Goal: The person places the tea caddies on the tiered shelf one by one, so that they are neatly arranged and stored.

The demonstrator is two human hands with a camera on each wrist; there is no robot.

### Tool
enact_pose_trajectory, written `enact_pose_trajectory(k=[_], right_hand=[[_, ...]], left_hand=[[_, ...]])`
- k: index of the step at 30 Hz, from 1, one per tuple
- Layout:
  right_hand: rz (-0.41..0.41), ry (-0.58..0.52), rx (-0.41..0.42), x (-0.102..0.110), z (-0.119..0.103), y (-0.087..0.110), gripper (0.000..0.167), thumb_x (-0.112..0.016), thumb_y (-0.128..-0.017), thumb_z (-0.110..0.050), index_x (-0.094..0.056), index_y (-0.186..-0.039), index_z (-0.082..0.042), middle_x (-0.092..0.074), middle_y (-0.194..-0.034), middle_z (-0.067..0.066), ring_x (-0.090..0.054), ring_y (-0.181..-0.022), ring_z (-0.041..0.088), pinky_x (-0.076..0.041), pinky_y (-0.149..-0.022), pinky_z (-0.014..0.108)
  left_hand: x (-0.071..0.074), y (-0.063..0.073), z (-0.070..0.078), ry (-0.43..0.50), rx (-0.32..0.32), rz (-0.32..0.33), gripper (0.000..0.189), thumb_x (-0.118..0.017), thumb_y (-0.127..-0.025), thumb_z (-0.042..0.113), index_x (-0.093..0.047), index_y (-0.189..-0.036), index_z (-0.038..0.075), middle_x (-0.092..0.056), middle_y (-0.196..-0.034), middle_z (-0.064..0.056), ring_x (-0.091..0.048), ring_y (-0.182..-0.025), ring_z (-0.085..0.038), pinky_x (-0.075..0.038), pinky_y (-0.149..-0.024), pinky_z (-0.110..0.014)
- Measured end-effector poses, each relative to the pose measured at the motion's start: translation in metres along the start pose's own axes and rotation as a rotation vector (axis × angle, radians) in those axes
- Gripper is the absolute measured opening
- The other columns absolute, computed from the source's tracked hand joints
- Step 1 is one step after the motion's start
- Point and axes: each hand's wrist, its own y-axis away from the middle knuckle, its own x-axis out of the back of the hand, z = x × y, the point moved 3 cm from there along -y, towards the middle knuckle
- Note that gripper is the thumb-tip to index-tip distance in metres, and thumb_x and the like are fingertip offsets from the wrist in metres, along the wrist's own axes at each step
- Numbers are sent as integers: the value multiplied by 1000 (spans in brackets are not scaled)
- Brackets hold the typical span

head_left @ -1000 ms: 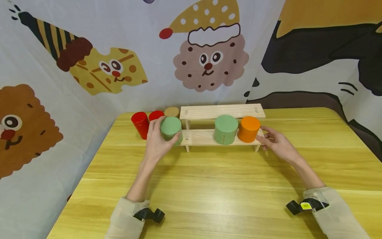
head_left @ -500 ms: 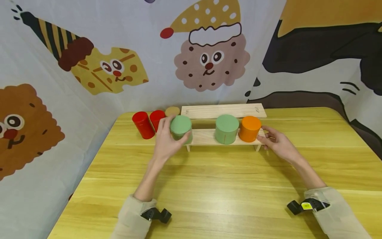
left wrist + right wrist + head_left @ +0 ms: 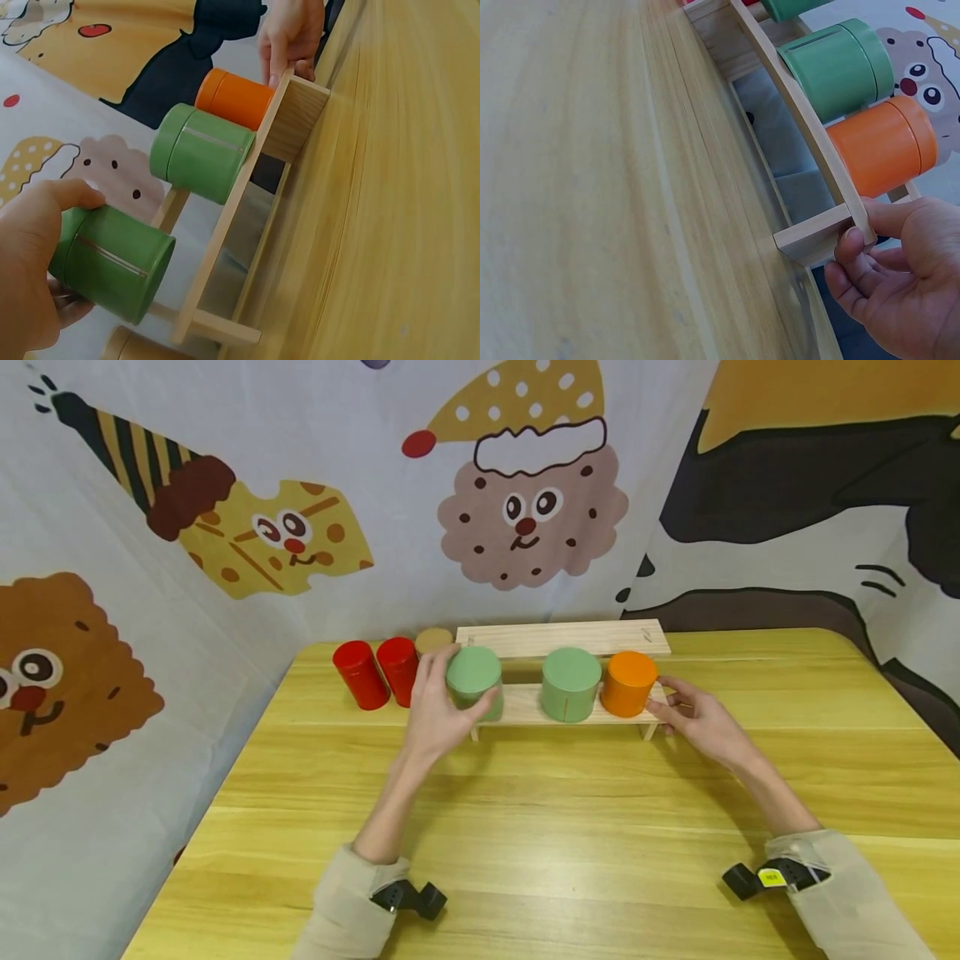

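My left hand [image 3: 441, 703] grips a green lidded canister [image 3: 474, 673] around its side, over the left part of the wooden two-step rack's [image 3: 521, 703] lower board. In the left wrist view a gap shows between this canister's base [image 3: 156, 277] and the board. A second green canister [image 3: 570, 687] and an orange canister [image 3: 628, 685] stand side by side on the lower board's right half. At the rack's right end, my right hand [image 3: 697, 720] pinches the board's end between thumb and fingers, seen closely in the right wrist view.
Two red canisters [image 3: 362, 675] and a tan-lidded one [image 3: 433, 640] stand on the table [image 3: 525, 827] left of the rack, the tan one partly hidden. The rack's upper board [image 3: 558, 639] lies behind. A printed cloth [image 3: 337, 510] hangs close behind the table.
My left hand has carried the green canister rightward, from beside the rack's left end to over its lower board. My right hand stays at the rack's right end.
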Motion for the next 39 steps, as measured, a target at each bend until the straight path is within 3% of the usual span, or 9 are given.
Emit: enact_pose_trajectory(k=[26, 39], right_hand=[[7, 26, 3, 0, -1, 0, 73, -57, -104, -35, -25, -155, 7, -56, -106, 20, -62, -78, 18, -46, -59, 27], [7, 10, 0, 0, 1, 0, 73, -58, -104, -34, -25, -155, 8, -54, -106, 21, -62, -78, 21, -46, -59, 27]], left_hand=[[-33, -9, 13, 14, 73, -42, 75, -83, -79, 28, -50, -141, 3, -50, -130, -19, -58, -111, -35, -52, -93, -52], [-40, -11, 16, -7, 64, -35, 72, -82, -78, 27, -51, -139, 3, -51, -129, -19, -57, -111, -35, -52, -93, -52]])
